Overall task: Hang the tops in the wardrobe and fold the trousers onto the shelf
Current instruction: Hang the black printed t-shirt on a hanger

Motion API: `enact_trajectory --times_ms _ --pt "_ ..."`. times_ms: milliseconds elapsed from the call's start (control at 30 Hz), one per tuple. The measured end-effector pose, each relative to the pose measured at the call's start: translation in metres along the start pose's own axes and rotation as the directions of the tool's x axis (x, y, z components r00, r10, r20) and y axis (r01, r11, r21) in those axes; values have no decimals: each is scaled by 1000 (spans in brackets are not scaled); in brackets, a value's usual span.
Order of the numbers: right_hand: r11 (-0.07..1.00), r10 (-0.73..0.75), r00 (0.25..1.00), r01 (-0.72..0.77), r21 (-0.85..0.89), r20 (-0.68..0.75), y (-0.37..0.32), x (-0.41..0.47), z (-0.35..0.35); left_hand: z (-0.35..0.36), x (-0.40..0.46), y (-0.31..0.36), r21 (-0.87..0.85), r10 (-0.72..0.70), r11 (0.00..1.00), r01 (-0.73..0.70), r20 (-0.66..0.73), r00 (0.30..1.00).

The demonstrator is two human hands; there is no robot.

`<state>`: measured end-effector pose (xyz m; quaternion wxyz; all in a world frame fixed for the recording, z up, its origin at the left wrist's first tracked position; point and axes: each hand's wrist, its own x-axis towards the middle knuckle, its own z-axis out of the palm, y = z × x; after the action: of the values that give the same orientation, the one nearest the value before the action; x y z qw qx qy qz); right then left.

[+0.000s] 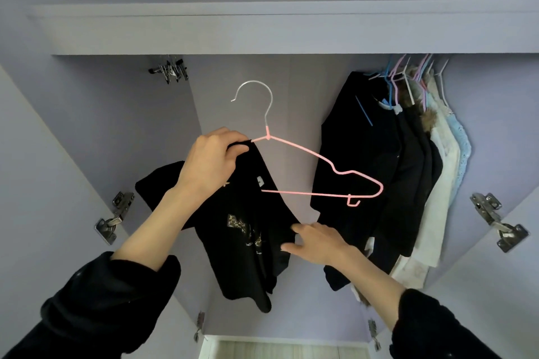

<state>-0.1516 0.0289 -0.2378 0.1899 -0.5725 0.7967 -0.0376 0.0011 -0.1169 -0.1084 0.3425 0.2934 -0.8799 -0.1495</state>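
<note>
Left hand (214,159) pinches black top (245,230) against pink hanger (318,169). Right hand (319,242), fingers relaxed, touches the top's edge. Hung garments (388,160) at right.

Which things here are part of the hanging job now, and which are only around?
In the job: black top, pink hanger, left hand gripping both, right hand on the top's edge.
Only around: hung clothes, metal clips, door hinges.
</note>
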Motion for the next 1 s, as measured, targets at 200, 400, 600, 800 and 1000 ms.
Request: enact_trajectory --times_ms 200,400,600,800,1000 --pt "991 115 981 -102 86 -155 65 -7 -21 -24 -5 -42 111 -94 990 92 9 996" --pt "998 55 973 -56 4 -226 84 -12 -62 -12 -26 -52 242 -63 970 31 127 990" --pt "965 -237 913 182 -188 -333 36 -6 -87 6 -23 -22 119 31 992 -42 93 995" --pt "973 -137 938 188 133 -320 29 -22 -98 16 -25 -17 -55 -64 996 64 7 998" --pt "946 -220 852 304 108 -474 1 -12 -112 24 -24 -2 -141 -27 990 27 -1 1000"
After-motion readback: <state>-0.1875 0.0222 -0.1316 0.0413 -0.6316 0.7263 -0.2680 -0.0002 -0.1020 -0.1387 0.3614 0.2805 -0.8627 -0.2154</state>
